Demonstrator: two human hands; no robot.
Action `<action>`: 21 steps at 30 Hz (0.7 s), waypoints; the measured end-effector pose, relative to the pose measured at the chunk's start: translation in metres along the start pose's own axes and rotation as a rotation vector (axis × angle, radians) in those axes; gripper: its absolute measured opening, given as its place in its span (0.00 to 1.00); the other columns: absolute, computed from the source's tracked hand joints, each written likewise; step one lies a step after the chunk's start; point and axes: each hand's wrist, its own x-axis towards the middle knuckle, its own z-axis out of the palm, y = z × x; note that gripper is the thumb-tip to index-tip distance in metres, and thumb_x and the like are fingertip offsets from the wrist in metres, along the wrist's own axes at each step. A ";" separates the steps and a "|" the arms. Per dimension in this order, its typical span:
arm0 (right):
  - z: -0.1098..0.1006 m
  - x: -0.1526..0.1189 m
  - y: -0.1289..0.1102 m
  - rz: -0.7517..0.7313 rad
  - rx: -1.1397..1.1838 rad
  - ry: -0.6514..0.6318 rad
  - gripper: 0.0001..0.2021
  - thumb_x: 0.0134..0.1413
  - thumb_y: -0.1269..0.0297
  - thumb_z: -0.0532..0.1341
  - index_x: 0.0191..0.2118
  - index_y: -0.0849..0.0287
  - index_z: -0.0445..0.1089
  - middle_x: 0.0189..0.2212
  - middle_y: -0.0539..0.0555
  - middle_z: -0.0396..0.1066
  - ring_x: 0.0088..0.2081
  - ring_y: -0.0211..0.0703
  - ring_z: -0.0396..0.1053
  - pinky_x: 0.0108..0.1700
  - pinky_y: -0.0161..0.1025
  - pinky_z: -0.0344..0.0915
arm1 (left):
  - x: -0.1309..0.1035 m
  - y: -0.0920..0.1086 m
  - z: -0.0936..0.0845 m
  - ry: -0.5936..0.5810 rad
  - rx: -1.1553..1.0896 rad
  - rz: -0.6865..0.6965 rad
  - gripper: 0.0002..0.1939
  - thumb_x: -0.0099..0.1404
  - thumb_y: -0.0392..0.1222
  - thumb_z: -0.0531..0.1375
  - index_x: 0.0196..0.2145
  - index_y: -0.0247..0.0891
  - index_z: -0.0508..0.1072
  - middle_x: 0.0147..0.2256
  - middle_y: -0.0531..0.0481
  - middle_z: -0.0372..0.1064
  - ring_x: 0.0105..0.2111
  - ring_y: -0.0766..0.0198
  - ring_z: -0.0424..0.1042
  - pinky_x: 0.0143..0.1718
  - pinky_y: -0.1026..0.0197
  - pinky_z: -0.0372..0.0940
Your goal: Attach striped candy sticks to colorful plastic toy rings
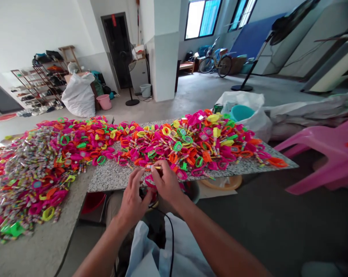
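Observation:
Over the near table edge, my right hand (168, 184) is closed, its thumb and fingers pinching a small slim tube (149, 167) with a pale, coloured wrapper. My left hand (133, 198) is beside it, fingers curved and thumb apart, fingertips close to the tube's left end; whether they touch it I cannot tell. A bright pink toy watch (150, 181) shows between the hands, partly hidden by the right fingers. Just beyond them spreads a heap of plastic toy watches (191, 140) in pink, orange, yellow and green, with similar tubes mixed in.
On the left, a large pile of wrapped tubes (32, 157) lies among more watches. The speckled tabletop (104, 179) shows near my left hand. A pink plastic stool (320, 142) stands right; a white sack (257, 102) holding a blue basin (241, 112) sits behind the table.

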 end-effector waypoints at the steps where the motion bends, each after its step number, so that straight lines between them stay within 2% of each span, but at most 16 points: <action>1: 0.000 0.002 -0.001 -0.032 -0.082 -0.037 0.09 0.71 0.56 0.55 0.46 0.56 0.64 0.33 0.53 0.75 0.32 0.47 0.74 0.32 0.39 0.63 | 0.001 -0.002 -0.002 -0.036 0.087 0.090 0.33 0.69 0.36 0.61 0.70 0.45 0.59 0.67 0.37 0.60 0.67 0.51 0.64 0.63 0.47 0.69; 3: 0.002 0.005 -0.001 -0.092 -0.228 -0.091 0.08 0.71 0.59 0.53 0.47 0.57 0.64 0.34 0.55 0.76 0.34 0.50 0.77 0.33 0.40 0.62 | 0.002 -0.006 -0.007 -0.125 0.189 0.166 0.38 0.69 0.32 0.59 0.73 0.46 0.53 0.69 0.37 0.59 0.70 0.51 0.61 0.68 0.46 0.64; 6: 0.011 0.004 -0.001 -0.161 -0.368 -0.091 0.09 0.72 0.61 0.52 0.50 0.58 0.63 0.32 0.55 0.76 0.32 0.51 0.77 0.31 0.40 0.61 | 0.003 -0.013 -0.009 -0.130 0.214 0.093 0.41 0.70 0.31 0.57 0.75 0.43 0.48 0.68 0.35 0.62 0.68 0.52 0.64 0.68 0.47 0.65; 8: 0.018 0.001 0.000 -0.214 -0.377 -0.040 0.08 0.73 0.61 0.51 0.50 0.58 0.63 0.34 0.56 0.76 0.33 0.51 0.78 0.31 0.40 0.63 | 0.003 -0.016 -0.008 -0.107 0.170 0.028 0.39 0.69 0.32 0.57 0.74 0.41 0.52 0.67 0.35 0.63 0.67 0.51 0.66 0.68 0.45 0.65; 11: 0.025 -0.002 0.000 -0.240 -0.282 0.076 0.08 0.73 0.62 0.52 0.50 0.57 0.63 0.38 0.58 0.76 0.38 0.50 0.78 0.35 0.40 0.68 | 0.004 -0.015 -0.006 -0.097 0.001 -0.127 0.32 0.65 0.33 0.60 0.66 0.40 0.67 0.65 0.37 0.68 0.65 0.49 0.69 0.68 0.43 0.65; 12: 0.025 -0.003 0.001 -0.209 -0.227 0.111 0.08 0.73 0.61 0.52 0.50 0.57 0.63 0.39 0.59 0.76 0.38 0.50 0.78 0.36 0.40 0.69 | 0.004 -0.013 -0.006 -0.091 -0.105 -0.236 0.29 0.64 0.35 0.62 0.63 0.39 0.70 0.61 0.39 0.72 0.61 0.49 0.73 0.65 0.44 0.68; 14: 0.023 -0.003 0.002 -0.095 -0.059 0.175 0.09 0.73 0.59 0.54 0.50 0.57 0.63 0.37 0.58 0.76 0.36 0.48 0.77 0.37 0.41 0.70 | 0.004 -0.009 -0.007 -0.090 -0.421 -0.521 0.23 0.61 0.39 0.66 0.54 0.39 0.73 0.48 0.43 0.79 0.48 0.53 0.80 0.52 0.51 0.77; 16: 0.019 -0.004 0.003 0.054 0.182 0.198 0.09 0.71 0.57 0.56 0.47 0.55 0.62 0.34 0.54 0.75 0.32 0.45 0.75 0.34 0.39 0.70 | 0.004 -0.006 -0.009 -0.079 -0.792 -0.768 0.19 0.57 0.42 0.71 0.45 0.39 0.71 0.38 0.49 0.77 0.36 0.60 0.80 0.36 0.61 0.78; 18: 0.013 -0.008 0.001 0.199 0.426 0.152 0.09 0.69 0.56 0.58 0.44 0.55 0.61 0.31 0.51 0.75 0.27 0.40 0.71 0.30 0.37 0.68 | 0.005 -0.006 -0.010 -0.038 -1.055 -0.872 0.22 0.53 0.42 0.75 0.38 0.39 0.67 0.35 0.53 0.73 0.33 0.65 0.78 0.30 0.67 0.75; 21: 0.008 -0.020 -0.006 0.327 0.645 -0.006 0.12 0.65 0.54 0.62 0.42 0.55 0.61 0.29 0.48 0.74 0.23 0.36 0.67 0.27 0.34 0.65 | 0.006 -0.010 -0.011 0.018 -1.165 -0.860 0.25 0.51 0.40 0.76 0.38 0.39 0.66 0.35 0.55 0.71 0.29 0.69 0.75 0.24 0.70 0.72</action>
